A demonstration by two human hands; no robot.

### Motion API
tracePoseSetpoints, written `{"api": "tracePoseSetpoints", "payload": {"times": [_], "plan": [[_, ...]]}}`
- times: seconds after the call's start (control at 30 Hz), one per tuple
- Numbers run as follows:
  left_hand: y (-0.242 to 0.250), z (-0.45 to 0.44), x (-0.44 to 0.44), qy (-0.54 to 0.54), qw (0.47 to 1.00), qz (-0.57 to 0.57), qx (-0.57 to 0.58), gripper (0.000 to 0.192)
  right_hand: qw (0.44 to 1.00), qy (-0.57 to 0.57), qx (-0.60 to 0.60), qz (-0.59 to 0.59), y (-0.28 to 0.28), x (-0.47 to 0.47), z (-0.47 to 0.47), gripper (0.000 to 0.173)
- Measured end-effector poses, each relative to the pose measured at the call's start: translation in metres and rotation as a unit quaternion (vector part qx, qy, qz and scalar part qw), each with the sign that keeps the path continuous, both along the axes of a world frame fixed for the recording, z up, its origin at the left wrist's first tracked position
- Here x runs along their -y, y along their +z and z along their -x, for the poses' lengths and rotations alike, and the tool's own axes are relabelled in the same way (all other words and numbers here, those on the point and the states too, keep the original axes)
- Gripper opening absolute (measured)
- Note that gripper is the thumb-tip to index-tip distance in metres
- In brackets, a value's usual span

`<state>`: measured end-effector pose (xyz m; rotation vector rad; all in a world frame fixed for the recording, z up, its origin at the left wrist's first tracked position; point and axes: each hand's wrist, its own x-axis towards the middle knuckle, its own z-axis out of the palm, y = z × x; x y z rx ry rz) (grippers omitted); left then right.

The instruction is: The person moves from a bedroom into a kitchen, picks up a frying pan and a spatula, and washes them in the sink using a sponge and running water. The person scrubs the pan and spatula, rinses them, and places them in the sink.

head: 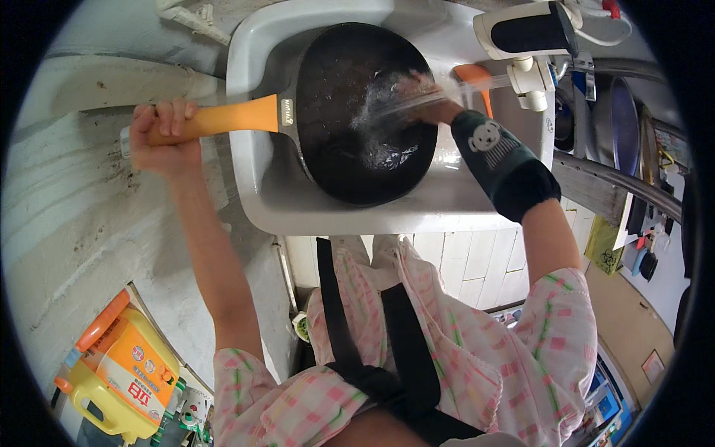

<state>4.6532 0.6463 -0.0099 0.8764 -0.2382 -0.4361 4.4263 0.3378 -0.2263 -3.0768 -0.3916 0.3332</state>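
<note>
My left hand [167, 137] grips the orange handle [237, 118] of a dark frying pan [335, 151] near its far end. The pan lies over the white ceramic sink [246, 167], its handle reaching past the left rim. Inside the pan's right side is my right hand [422, 98], blurred by motion and splashing water. Whether its fingers hold anything cannot be made out. A spray of water [391, 106] runs from the white tap [528, 84] across that hand into the pan. A dark green sleeve cover with a bear [486, 148] wraps my right forearm.
An orange spatula [473, 74] rests in the sink, right of the pan. A black-and-white tap unit [525, 31] juts over the back right corner. Pans [623, 123] stand beyond a metal rail [620, 179] at right. A yellow detergent jug [125, 374] is at lower left.
</note>
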Motion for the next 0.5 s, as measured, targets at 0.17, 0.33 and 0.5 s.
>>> {"api": "tracePoseSetpoints", "payload": {"times": [0.17, 0.33, 0.5], "plan": [[0.008, 0.017, 0.0, 0.006, 1.0, -0.01, 0.021, 0.014, 0.992, -0.09, 0.09, -0.003, -0.029, -0.011, 0.019, 0.053], [0.013, 0.048, -0.007, 0.052, 0.998, 0.005, 0.025, 0.013, 0.938, -0.148, -0.256, -0.183, 0.021, -0.09, 0.075, 0.058], [0.01, 0.087, -0.014, 0.105, 0.993, -0.006, 0.063, 0.011, 0.661, -0.217, -0.394, -0.601, 0.096, -0.168, 0.039, 0.06]]}}
